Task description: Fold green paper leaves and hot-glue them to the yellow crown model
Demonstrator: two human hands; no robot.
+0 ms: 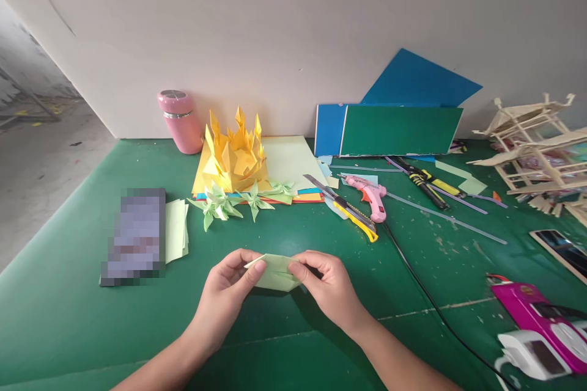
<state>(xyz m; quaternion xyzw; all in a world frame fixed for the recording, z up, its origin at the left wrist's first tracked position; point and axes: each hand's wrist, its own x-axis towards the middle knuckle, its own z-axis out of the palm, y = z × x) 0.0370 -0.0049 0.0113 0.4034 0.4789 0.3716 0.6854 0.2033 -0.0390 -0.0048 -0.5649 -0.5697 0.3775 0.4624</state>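
Note:
A folded piece of light green paper (276,281) is held up over the green table, near its front. My left hand (232,287) pinches its left end between thumb and fingers. On the right end my right hand (326,284) has the same kind of pinch, thumb on top. The fingertips behind the paper are hidden. Beyond my hands lie several light green origami flowers (221,203) and a yellow-orange folded-paper piece with pointed tips (236,162), set on a stack of coloured paper sheets (293,162).
Left are a pixelated dark tablet-like object (137,238), green paper slips (177,231) and a pink thermos (181,122). Right are a yellow utility knife (353,217), pink glue gun (373,198) with cord, pliers (419,180), wooden stick model (536,146), phone (562,250) and magenta power strip (527,308).

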